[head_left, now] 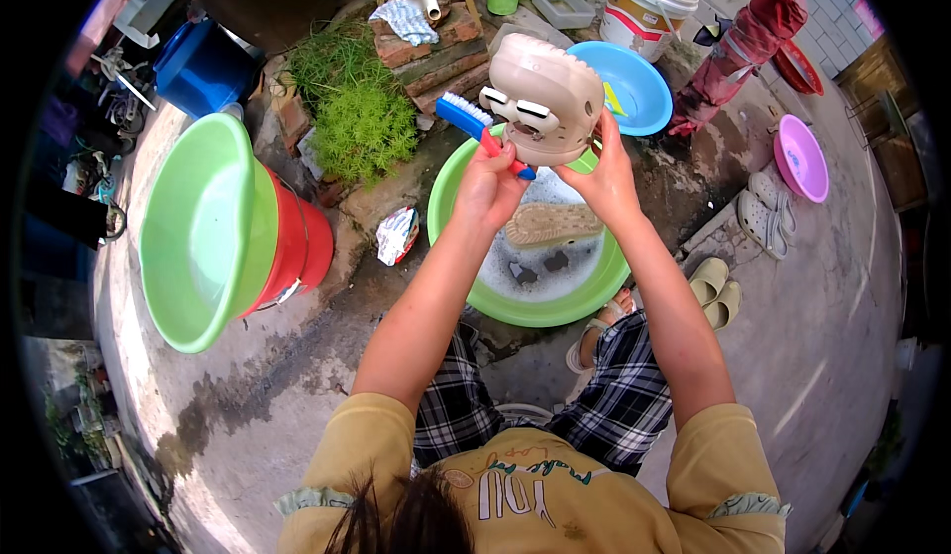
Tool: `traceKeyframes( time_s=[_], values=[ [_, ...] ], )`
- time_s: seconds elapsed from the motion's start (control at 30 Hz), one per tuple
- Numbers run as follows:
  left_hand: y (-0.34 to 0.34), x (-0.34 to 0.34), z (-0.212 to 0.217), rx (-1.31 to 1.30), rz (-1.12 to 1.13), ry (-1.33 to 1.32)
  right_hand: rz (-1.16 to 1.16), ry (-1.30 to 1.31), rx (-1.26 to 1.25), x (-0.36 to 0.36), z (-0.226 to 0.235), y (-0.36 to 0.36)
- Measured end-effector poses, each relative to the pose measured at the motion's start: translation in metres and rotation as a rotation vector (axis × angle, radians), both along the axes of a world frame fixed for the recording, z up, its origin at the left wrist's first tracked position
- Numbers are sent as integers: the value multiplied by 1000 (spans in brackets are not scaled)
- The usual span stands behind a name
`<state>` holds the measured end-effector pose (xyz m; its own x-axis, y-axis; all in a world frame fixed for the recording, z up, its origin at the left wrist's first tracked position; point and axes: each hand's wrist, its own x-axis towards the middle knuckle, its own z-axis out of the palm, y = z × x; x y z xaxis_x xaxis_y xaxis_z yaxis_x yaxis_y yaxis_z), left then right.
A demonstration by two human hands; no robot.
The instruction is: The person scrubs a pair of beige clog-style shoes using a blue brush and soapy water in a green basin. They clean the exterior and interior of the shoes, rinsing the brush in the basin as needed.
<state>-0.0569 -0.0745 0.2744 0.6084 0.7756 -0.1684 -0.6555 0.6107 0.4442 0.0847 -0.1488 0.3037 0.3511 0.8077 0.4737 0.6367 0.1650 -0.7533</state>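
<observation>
My left hand (487,185) is closed around the handle of a blue brush (474,124), its bristles against the side of a beige shoe (547,98). My right hand (606,175) grips the shoe from below, lifted above the soapy green basin (466,286). I'd hold the shoe steady and scrub in short strokes, letting drips fall onto the second shoe (553,224) beneath my hands.
</observation>
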Motion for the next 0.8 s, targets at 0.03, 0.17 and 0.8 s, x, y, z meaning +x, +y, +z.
traceKeyframes(
  time_s=[0.03, 0.17, 0.8],
  values=[
    [0, -1, 1, -2, 1, -2, 6, 8, -7, -1, 1, 0],
    [2, 2, -3, -1, -16, -60, -37, -52, 15, 3, 1, -2],
    [20, -15, -14, -238, -55, 298, -527, 701, -480, 162, -116, -68]
  ],
)
